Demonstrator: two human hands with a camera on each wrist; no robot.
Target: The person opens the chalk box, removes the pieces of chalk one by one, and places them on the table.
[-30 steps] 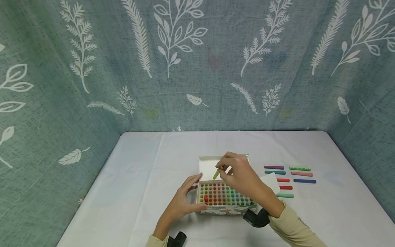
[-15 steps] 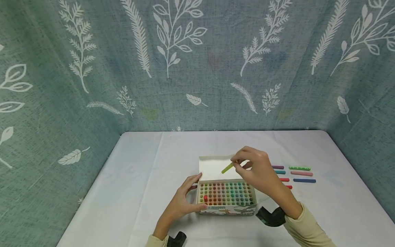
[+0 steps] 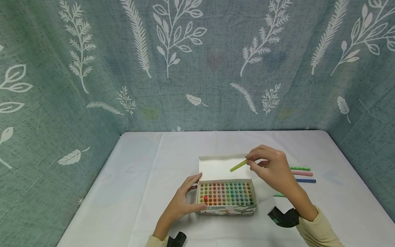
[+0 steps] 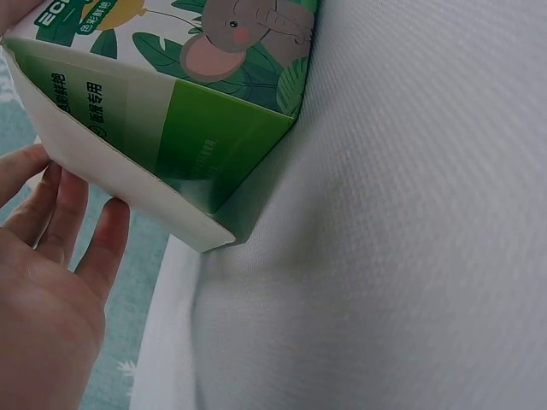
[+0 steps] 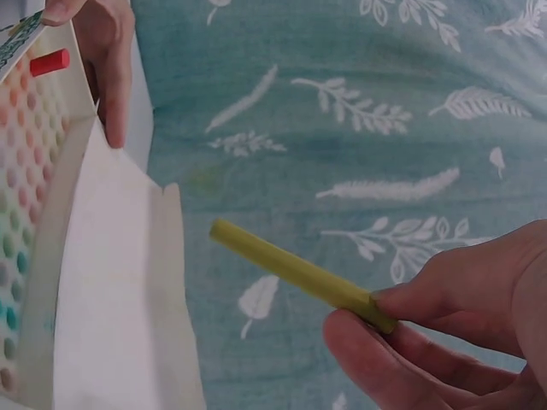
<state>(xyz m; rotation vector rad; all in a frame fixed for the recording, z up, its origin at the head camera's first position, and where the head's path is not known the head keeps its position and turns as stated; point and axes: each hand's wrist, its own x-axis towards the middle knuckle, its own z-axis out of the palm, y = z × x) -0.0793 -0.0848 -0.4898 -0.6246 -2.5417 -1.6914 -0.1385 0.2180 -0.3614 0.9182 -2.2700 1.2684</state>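
A yellow-green chalk stick (image 3: 238, 166) is pinched at one end by the thumb and fingers of my right hand (image 3: 273, 168), above the raised white lid of the chalk box (image 3: 226, 210). The right wrist view shows that chalk stick (image 5: 291, 269) slanting with its other end free. My left hand (image 3: 180, 202) grips the box's left end, thumb at the front side and fingers at the back. In the left wrist view, fingertips touch a side flap (image 4: 137, 188). One red chalk stick (image 3: 205, 198) stands in a hole at the box's front left; the other visible holes are unfilled.
Right of the box, a green chalk stick (image 3: 300, 168), a pink chalk stick (image 3: 302, 174) and a blue chalk stick (image 3: 306, 180) lie on the white tablecloth (image 3: 148, 192). My right hand and forearm cover others. A leaf-patterned curtain (image 3: 222, 113) hangs behind.
My right hand has moved right, away from over the box, carrying the yellow-green chalk stick, which has tilted flatter. It now covers several sticks seen earlier. The left hand and box stay put.
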